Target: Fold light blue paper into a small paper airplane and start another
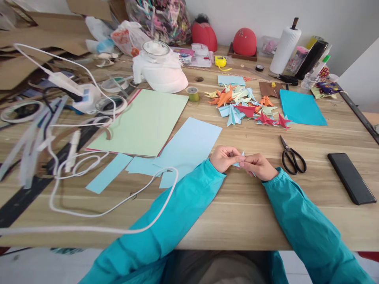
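Note:
Between my two hands is a small folded piece of light blue paper [237,164], mostly hidden by the fingers. My left hand [225,158] pinches it from the left, thumb and index finger together. From the right, my right hand [258,165] pinches the same piece, its fingertips touching those of the left. Beyond the hands lies a pile of folded paper cranes [232,114] in orange, red, light blue and pale green. Light blue paper sheets [192,140] lie just left of my left hand. Black-handled scissors [291,157] rest to the right of my right hand.
A black phone [351,178] lies at the right. Bright blue paper [302,107] is behind the scissors. Pale green sheets [148,122] lie left of centre, near a thread spool [193,94]. A white cable [109,215] loops across the left side, by tape rolls [111,104].

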Motion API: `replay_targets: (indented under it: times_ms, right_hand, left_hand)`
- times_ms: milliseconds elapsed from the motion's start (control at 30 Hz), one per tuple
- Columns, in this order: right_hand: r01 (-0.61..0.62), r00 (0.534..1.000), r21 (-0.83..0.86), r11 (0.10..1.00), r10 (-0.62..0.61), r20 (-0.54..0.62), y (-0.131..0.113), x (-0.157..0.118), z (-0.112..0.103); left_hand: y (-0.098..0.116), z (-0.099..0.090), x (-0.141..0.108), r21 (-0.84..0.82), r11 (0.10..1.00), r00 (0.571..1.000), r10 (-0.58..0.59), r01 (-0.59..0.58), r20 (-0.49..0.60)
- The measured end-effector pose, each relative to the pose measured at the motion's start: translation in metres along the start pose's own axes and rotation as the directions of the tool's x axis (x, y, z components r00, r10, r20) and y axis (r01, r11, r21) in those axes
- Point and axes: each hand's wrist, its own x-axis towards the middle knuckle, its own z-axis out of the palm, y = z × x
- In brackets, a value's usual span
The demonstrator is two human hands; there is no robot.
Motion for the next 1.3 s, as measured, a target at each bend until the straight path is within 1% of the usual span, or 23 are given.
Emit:
replay_targets:
  times_ms: [167,233,400,533,633,733,867,967,1133,1233,1300]
  right_hand:
    - [0.004,1.000,0.004,1.000,-0.004,-0.005,-0.0009,-0.0004,0.0007]
    - [0.012,1.000,-0.001,1.000,-0.012,0.003,0.0006,-0.0002,0.0000]
    - [0.041,0.999,-0.065,0.997,-0.039,0.032,0.0028,0.0004,-0.0008]
    - [0.076,0.996,-0.124,0.989,-0.070,0.053,-0.0015,0.0004,-0.0003]
    - [0.083,0.994,-0.131,0.988,-0.074,0.075,-0.0042,0.0004,-0.0004]
    - [0.081,0.993,-0.133,0.988,-0.069,0.092,-0.0044,0.0004,-0.0007]
    - [0.084,0.993,-0.144,0.986,-0.070,0.097,-0.0035,0.0005,-0.0011]
    - [0.087,0.991,-0.144,0.986,-0.071,0.111,-0.0037,0.0004,-0.0013]
    - [0.080,0.990,-0.140,0.987,-0.062,0.124,-0.0045,0.0003,-0.0013]
    - [0.067,0.992,-0.130,0.989,-0.053,0.111,-0.0036,0.0005,-0.0014]
    - [0.049,0.995,-0.113,0.992,-0.039,0.092,-0.0026,0.0006,-0.0017]
  left_hand:
    - [0.0010,0.0018,-0.0010,0.010,1.000,0.999,0.016,-0.016,-0.033]
    - [0.0015,0.0035,-0.0007,0.036,0.999,0.997,0.030,-0.028,-0.064]
    - [0.0015,0.0064,0.0005,0.030,0.999,0.992,0.043,-0.039,-0.116]
    - [0.0001,0.0052,0.0012,0.008,0.999,0.994,0.044,-0.043,-0.101]
    - [0.0002,0.0038,0.0008,-0.010,0.998,0.997,0.061,-0.061,-0.054]
    - [0.0027,0.0043,-0.0007,-0.001,0.996,0.996,0.087,-0.087,-0.037]
    - [0.0055,0.0066,-0.0022,0.021,0.997,0.996,0.073,-0.072,-0.058]
    - [0.0036,0.0063,-0.0017,0.010,0.999,0.996,0.047,-0.046,-0.082]
    - [-0.0021,0.0039,0.0005,-0.025,1.000,0.998,-0.002,0.000,-0.067]
    - [-0.0028,0.0044,0.0016,-0.014,1.000,0.998,0.000,-0.001,-0.070]
    - [-0.0027,0.0051,0.0022,-0.048,0.999,0.995,0.008,-0.013,-0.096]
